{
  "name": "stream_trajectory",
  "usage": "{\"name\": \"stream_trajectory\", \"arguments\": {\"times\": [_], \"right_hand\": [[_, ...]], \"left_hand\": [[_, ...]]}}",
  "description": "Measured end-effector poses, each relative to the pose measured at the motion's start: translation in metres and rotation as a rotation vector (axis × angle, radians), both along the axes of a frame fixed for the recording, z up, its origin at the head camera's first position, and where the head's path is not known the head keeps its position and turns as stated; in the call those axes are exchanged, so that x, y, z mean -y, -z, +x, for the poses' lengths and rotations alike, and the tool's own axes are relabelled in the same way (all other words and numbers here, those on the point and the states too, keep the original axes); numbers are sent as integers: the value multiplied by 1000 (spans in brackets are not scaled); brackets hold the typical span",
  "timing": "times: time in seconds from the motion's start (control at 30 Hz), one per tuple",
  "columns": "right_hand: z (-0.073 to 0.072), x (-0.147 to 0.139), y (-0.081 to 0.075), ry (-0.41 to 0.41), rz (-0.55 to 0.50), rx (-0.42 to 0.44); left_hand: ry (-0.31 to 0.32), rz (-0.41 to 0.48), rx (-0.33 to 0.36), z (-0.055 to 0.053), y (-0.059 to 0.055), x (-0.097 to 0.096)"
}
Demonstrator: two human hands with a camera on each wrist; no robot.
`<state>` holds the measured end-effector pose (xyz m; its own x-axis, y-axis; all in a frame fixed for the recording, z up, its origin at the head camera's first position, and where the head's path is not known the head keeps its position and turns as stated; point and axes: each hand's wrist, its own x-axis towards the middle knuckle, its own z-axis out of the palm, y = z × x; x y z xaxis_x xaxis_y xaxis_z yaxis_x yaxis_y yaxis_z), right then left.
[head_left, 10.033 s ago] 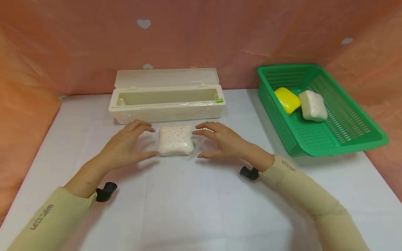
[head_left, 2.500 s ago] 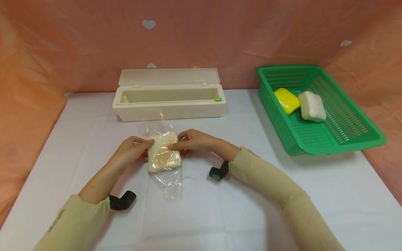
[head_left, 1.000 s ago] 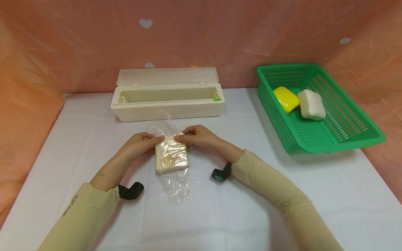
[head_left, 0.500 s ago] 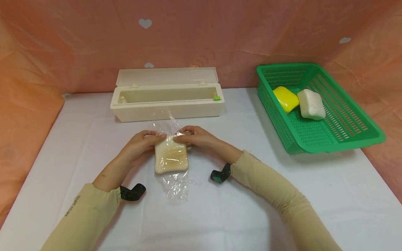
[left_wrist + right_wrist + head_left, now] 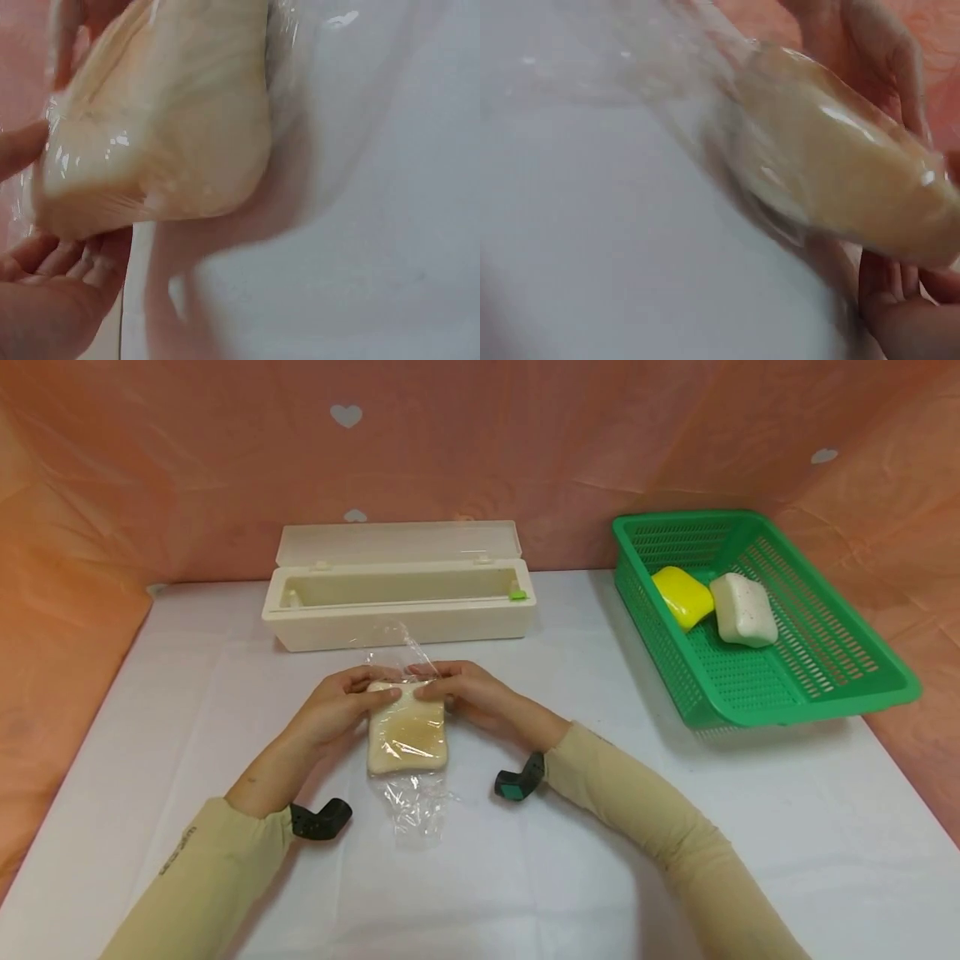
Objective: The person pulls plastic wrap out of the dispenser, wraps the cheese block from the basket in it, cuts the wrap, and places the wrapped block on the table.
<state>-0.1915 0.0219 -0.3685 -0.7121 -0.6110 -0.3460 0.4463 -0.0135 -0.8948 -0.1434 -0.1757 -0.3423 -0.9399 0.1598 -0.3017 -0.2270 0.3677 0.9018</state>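
Observation:
A cream, bun-like square block (image 5: 407, 739) with a browned patch, wrapped in clear cling film (image 5: 416, 810), is held above the white table. Loose film tails stick out at its far and near ends. My left hand (image 5: 335, 706) grips the far left corner, thumb on top and fingers behind. Opposite it, my right hand (image 5: 480, 693) pinches the far right corner the same way. The fingertips of both hands come close together behind the far edge. In the left wrist view the film stretches tight and shiny over the block (image 5: 210, 142); the right wrist view shows its rounded side (image 5: 832, 150).
Behind the hands stands a long white cling film dispenser (image 5: 401, 628), lid up, with a green slider (image 5: 517, 596). A green basket (image 5: 705, 702) at the right holds a yellow block (image 5: 682, 597) and a speckled white block (image 5: 744, 610). An orange-pink cloth (image 5: 450, 443) hangs behind.
Ten seconds ago the block lay speckled side up between open hands; now it is turned over and lifted. In the last second, both hands' fingers have drawn together at the far edge, at the film.

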Motion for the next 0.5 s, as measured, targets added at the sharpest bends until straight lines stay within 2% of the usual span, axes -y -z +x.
{"name": "stream_trajectory", "arguments": {"times": [0.13, 0.23, 0.5], "right_hand": [[-3, 1, 0, 57, -74, 42], [-5, 1, 0, 97, -61, 46], [-5, 1, 0, 38, 30, -24]], "left_hand": [[7, 27, -20, 0, 0, -2], [12, 4, -31, 1, 0, -2], [-12, -61, -14, 3, -2, -3]]}}
